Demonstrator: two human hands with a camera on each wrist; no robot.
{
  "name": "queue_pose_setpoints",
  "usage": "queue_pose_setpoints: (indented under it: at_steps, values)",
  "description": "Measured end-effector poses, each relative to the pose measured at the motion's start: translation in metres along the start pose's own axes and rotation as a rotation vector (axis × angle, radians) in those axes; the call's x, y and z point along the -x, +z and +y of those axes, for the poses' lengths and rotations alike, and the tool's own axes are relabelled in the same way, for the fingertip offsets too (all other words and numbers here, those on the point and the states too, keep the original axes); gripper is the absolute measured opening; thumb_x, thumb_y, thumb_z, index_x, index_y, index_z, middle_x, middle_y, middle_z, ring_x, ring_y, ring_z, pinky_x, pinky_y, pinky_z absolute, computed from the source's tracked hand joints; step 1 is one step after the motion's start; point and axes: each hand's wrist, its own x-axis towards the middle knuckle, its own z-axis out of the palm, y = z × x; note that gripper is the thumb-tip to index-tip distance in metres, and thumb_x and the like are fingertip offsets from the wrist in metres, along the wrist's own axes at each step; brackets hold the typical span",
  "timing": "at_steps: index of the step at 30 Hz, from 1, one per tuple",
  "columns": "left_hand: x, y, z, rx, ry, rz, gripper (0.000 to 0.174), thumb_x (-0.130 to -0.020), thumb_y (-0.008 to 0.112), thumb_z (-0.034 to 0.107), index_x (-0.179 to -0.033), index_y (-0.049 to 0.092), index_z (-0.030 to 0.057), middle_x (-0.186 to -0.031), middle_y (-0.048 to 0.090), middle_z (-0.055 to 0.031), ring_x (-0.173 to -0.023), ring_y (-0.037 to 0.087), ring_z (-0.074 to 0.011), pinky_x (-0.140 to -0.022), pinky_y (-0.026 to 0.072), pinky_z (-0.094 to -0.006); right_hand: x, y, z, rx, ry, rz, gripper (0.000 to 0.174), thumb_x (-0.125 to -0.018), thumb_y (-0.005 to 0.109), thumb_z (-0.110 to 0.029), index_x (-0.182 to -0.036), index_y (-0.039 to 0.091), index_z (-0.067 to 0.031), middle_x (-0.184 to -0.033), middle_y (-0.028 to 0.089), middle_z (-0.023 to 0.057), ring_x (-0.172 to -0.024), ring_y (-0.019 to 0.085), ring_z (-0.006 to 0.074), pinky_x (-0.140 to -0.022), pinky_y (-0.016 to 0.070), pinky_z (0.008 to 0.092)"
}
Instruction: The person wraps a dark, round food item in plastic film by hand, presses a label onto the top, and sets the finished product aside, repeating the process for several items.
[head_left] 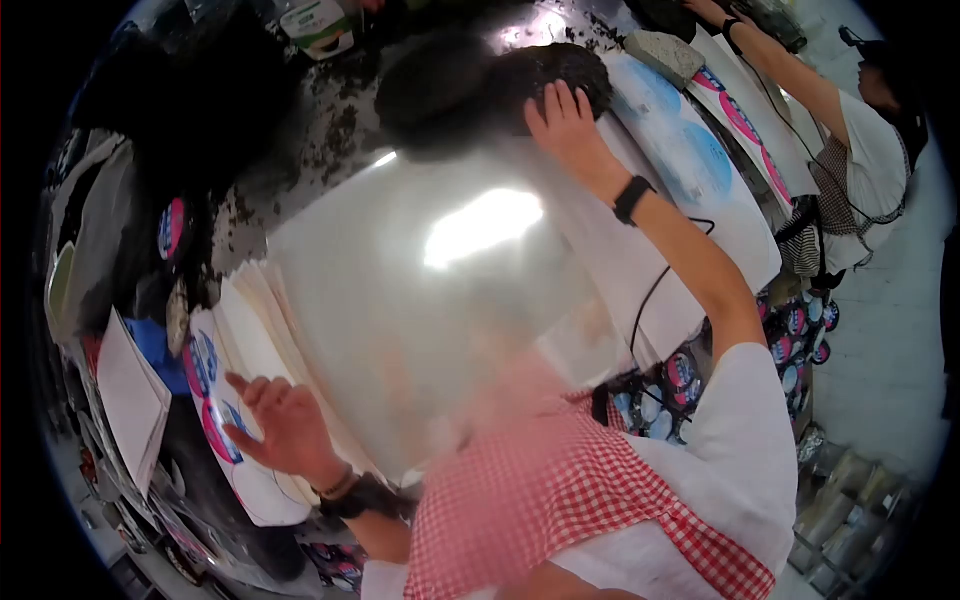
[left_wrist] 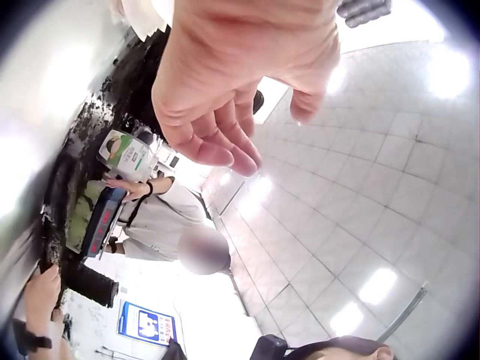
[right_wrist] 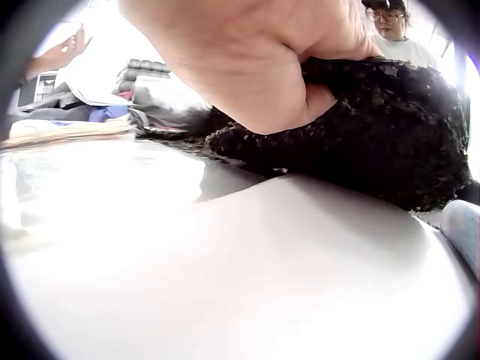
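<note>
In the head view my right hand (head_left: 572,140) lies on a thick black, flaky bundle of what looks like dried seaweed (head_left: 565,75) at the far side of the table. From the right wrist, its thumb presses into the near face of the bundle (right_wrist: 390,142) while the fingers reach over the top. My left hand (head_left: 285,425) is raised near a stack of white printed bags (head_left: 255,330), fingers loosely bent and holding nothing. A second dark bundle (head_left: 430,90) sits left of the first. Before me the shiny metal tabletop (head_left: 380,290) reflects the lamps.
Printed plastic bags (head_left: 690,150) lie along the right, with a grey block (head_left: 665,58) on them. Dark crumbs (head_left: 330,135) litter the far left tabletop. Another person (head_left: 850,140) works at the right. Across the table, in the left wrist view, someone stands by a digital scale (left_wrist: 103,221).
</note>
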Motion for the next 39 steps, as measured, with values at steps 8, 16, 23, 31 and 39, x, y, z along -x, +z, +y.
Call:
queue_pose_setpoints:
  at_steps: [8,16,23,31,39]
  values:
    - [0.039,-0.023,-0.01,0.009,-0.203,0.144,0.053,-0.099,0.044,0.036,-0.143,0.04,0.0058,-0.107,0.054,-0.0039,-0.094,0.049,-0.0156,-0.086,0.039,-0.0343,0.109,-0.128,-0.02,-0.088,0.093,-0.153,0.038,-0.086,0.055,-0.018,-0.121,0.053,-0.0045,-0.122,0.055,0.0276,-0.119,0.052,0.0412,-0.098,0.0404,0.0566]
    - [0.05,-0.035,-0.042,-0.666,-0.244,0.206,0.038,-0.101,0.045,0.023,-0.132,0.05,0.0015,-0.122,0.059,-0.0106,-0.112,0.055,-0.0208,-0.092,0.0446,-0.0335,0.138,-0.218,-0.117,-0.619,-0.093,-0.152,0.044,-0.084,0.055,-0.019,-0.124,0.05,-0.0009,-0.132,0.047,0.0319,-0.13,0.042,0.0458,-0.108,0.0324,0.0574]
    - [0.032,-0.064,-0.123,-2.468,0.033,-0.672,0.044,-0.089,0.06,0.026,-0.133,0.055,0.0255,-0.146,0.043,-0.0089,-0.135,0.038,-0.0302,-0.11,0.0235,-0.054,0.087,-0.195,-0.143,-1.011,-0.211,-0.294,0.039,-0.08,0.057,-0.014,-0.116,0.055,0.0,-0.126,0.052,0.026,-0.12,0.051,0.0395,-0.1,0.0423,0.0493]
    - [0.03,-0.063,-0.124,-2.464,-0.047,-0.646,0.044,-0.089,0.061,0.03,-0.133,0.056,0.0283,-0.15,0.038,-0.0059,-0.139,0.032,-0.0274,-0.111,0.0168,-0.0563,-0.018,-0.053,-0.075,-0.676,-0.044,-0.343,0.013,-0.078,0.058,-0.014,-0.086,0.06,-0.0033,-0.09,0.059,0.013,-0.091,0.058,0.0314,-0.079,0.0479,0.0423]
    - [0.04,-0.052,-0.121,-2.364,0.07,-0.306,0.052,-0.086,0.067,0.028,-0.136,0.054,0.0227,-0.153,0.031,-0.0135,-0.14,0.03,-0.0317,-0.113,0.0184,-0.0502,0.048,-0.1,-0.093,-1.364,0.384,-0.461,0.052,-0.093,0.053,-0.026,-0.134,0.044,0.0039,-0.131,0.051,0.0248,-0.124,0.047,0.0378,-0.104,0.0375,0.0413]
